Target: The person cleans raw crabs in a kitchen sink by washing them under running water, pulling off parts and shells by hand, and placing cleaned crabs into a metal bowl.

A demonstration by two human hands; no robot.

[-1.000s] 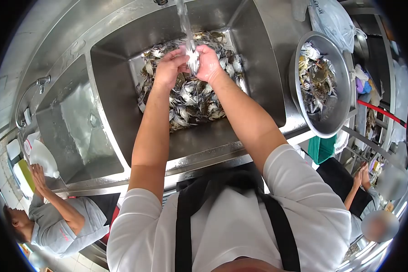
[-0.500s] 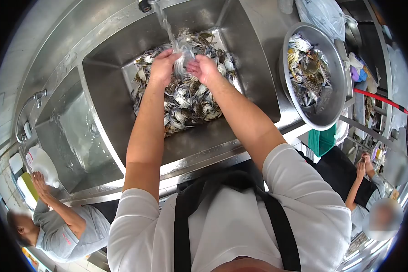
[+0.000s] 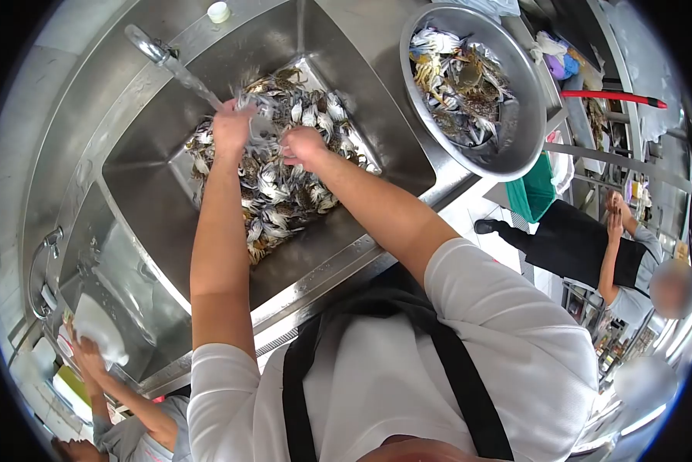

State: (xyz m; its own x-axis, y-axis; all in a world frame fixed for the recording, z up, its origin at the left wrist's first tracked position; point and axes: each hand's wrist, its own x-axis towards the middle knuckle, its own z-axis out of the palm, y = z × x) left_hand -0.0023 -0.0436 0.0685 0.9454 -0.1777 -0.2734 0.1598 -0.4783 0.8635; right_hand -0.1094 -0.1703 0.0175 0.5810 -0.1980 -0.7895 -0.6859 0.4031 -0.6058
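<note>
Many crabs (image 3: 273, 185) lie in one heap on the floor of the big metal sink (image 3: 392, 131), reaching near to its right edge. Behind the far edge stands a tap (image 3: 147, 46), and its water (image 3: 196, 85) falls slantwise toward the left hand (image 3: 232, 127). This hand is over the heap, with the fingers turned inward at the stream. Splash and blur cover the fingertips, so I cannot tell if they pinch a crab. The right hand (image 3: 304, 146) is just beside, over the middle of the heap, apart from the left one. Its fingers are bent, but whether they close on something I cannot tell.

On the counter (image 3: 373, 35), beyond the right edge of the sink, there stands a wide metal bowl (image 3: 519, 100) with more crabs (image 3: 465, 88), mostly at its far and left sides. A small white cap (image 3: 218, 11) is behind the far edge of the sink, between the tap and the far right corner.

Past the left edge is a second sink (image 3: 130, 254), and there a co-worker's hand (image 3: 92, 354) touches a white jug (image 3: 103, 327). On the other side, below the near rim of the bowl, is a green bin (image 3: 531, 192). Another co-worker in a black apron (image 3: 585, 246) has the hands close together.
</note>
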